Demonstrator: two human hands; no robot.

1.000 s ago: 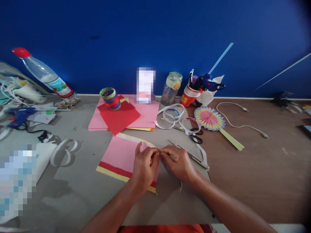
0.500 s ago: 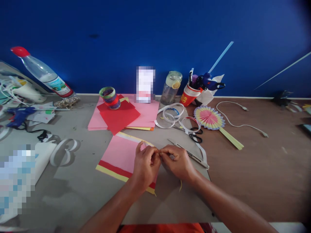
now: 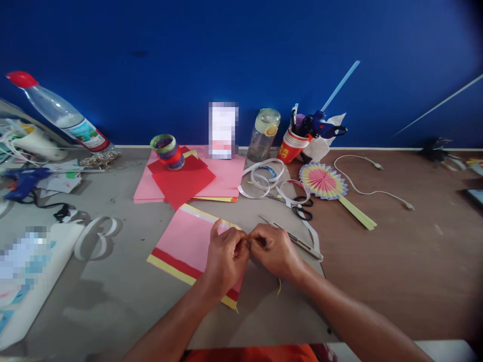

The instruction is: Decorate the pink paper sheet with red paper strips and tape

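My left hand (image 3: 227,251) and my right hand (image 3: 274,250) meet at their fingertips, both closed in a pinch. What lies between the fingers is too small to see. A thin yellow strand (image 3: 279,287) dangles beneath my right hand. Under my left hand lies a pink sheet (image 3: 188,236) with red and yellow bands along its near edge and pale and yellow strips along the far one. A utility knife (image 3: 298,241) rests just beyond my right hand, beside black-handled scissors (image 3: 303,213).
Behind are red paper (image 3: 184,181), pink sheets (image 3: 230,176), a painted cup (image 3: 168,152), a clear bottle (image 3: 264,136) and a red paper cup (image 3: 290,144) of tools. A pleated paper fan (image 3: 323,181) lies right. Left are a glue gun (image 3: 28,181) and a tilted bottle (image 3: 71,118).
My right fingers have curled in a little more, and the fingertips stay together. The whole view has shifted slightly; the things on the table have kept their places.
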